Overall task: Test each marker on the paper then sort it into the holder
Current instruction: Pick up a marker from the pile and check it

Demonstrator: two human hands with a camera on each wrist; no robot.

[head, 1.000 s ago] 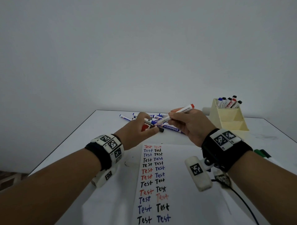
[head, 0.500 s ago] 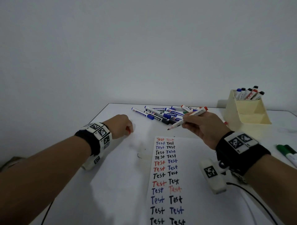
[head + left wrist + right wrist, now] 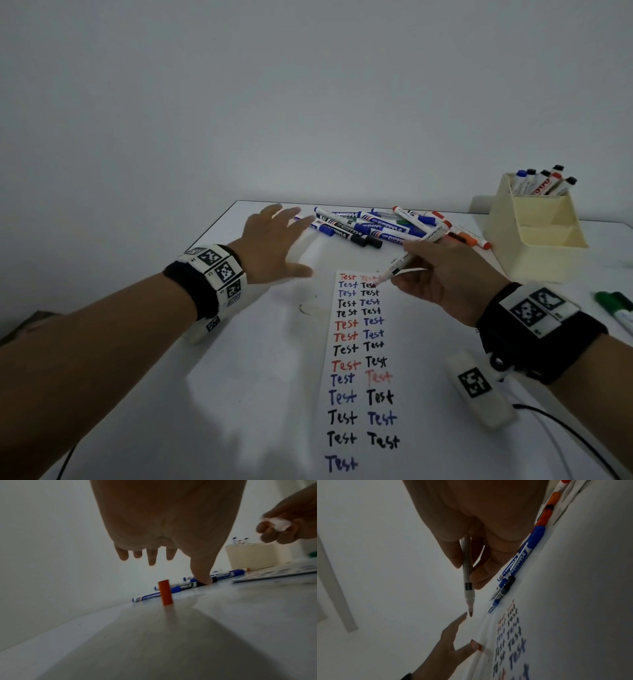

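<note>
My right hand (image 3: 407,270) pinches an uncapped red marker (image 3: 416,251), tip down over the top right words of the paper (image 3: 356,387); I cannot tell if the tip touches. In the right wrist view the marker (image 3: 467,574) slants down from my fingers (image 3: 481,574). My left hand (image 3: 294,243) hovers with fingers spread, left of the paper's top. Below it the orange-red cap (image 3: 165,592) stands upright on the table; the head view hides it. The cream holder (image 3: 537,236) at the back right has several markers (image 3: 544,181) in its rear compartment.
A pile of several capped markers (image 3: 373,228) lies behind the paper, between my hands and the holder. A green marker (image 3: 615,305) lies at the table's right edge. A black cable (image 3: 555,425) runs along the near right. The white table (image 3: 239,359) ends close on the left.
My left hand, curled round the red cap before, has opened and lifted toward the marker pile; the cap now stands on the table. My right hand lowered the marker tip to the paper's top.
</note>
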